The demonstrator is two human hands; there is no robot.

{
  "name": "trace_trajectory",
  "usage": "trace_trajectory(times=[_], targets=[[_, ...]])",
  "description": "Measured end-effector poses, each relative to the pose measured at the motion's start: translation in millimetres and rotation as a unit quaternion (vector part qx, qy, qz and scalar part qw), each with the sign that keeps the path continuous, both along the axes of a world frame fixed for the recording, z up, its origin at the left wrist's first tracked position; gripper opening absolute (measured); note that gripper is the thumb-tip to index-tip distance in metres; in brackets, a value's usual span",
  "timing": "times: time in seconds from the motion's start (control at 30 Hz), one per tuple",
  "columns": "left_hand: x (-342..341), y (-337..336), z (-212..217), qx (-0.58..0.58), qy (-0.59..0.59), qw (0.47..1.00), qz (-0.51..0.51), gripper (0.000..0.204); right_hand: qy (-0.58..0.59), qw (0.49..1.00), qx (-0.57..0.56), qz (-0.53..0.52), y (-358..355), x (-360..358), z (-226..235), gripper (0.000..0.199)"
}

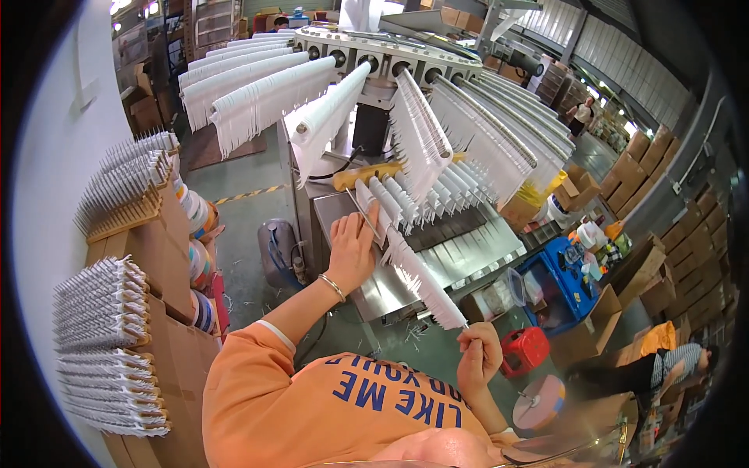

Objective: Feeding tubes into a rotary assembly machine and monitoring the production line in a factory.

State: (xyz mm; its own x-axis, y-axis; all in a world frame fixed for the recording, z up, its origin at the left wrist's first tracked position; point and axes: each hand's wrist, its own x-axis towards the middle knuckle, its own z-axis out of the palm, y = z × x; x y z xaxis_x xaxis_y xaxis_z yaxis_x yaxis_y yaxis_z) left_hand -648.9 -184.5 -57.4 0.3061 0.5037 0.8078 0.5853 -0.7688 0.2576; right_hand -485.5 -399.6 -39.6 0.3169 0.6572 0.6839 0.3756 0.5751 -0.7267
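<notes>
A long white fringed strip [421, 277] slants from the work table toward me. At its near tip, my right hand [479, 355] is closed in a pinch. Beside the strip's far end, my left hand [355, 246] is closed around a thin metal rod [361, 210], its index finger stretched along the strip; the fingers partly hide the grip. Several similar white strips [445, 191] stand in a row on the table. Above them, long rods draped with white fringe [421, 129] stick out from a round machine head [390, 51].
A yellow bar [367, 175] lies along the metal table [374, 292]. Spiky racks [101, 304] sit on cardboard boxes [175, 351] at left. To the right are a blue crate [558, 285], a red jug [524, 351] and a bent-over person [675, 366].
</notes>
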Motion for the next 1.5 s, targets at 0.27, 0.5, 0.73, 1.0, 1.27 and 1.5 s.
trace_trajectory(times=[0.27, 0.5, 0.73, 1.0, 1.27, 1.5], targets=[[7, -33, 6, -0.024, -0.024, 0.994, -0.105, 0.064, 0.179, 0.982, 0.042, -0.037, -16, 20, -22, 0.01], [2, -56, 57, 0.079, -0.029, 0.974, -0.212, 0.047, 0.411, 0.908, 0.071, -0.041, -53, 68, -35, 0.01], [11, -51, 47, -0.265, 0.391, 0.804, -0.362, 0.014, 0.358, 0.932, 0.04, -0.034, -69, 114, -36, 0.011], [59, -70, 19, -0.705, 0.151, 0.522, -0.456, 0.028, 0.188, 0.978, -0.076, -0.056, -15, 205, 7, 0.025], [184, -135, 13, -0.723, -0.037, 0.552, -0.412, 0.023, 0.158, 0.968, 0.014, -0.195, -43, 236, -34, 0.007], [355, -214, -11, -0.693, -0.189, 0.532, -0.448, 0.029, 0.246, 0.969, -0.005, -0.016, -79, 248, -74, 0.015]])
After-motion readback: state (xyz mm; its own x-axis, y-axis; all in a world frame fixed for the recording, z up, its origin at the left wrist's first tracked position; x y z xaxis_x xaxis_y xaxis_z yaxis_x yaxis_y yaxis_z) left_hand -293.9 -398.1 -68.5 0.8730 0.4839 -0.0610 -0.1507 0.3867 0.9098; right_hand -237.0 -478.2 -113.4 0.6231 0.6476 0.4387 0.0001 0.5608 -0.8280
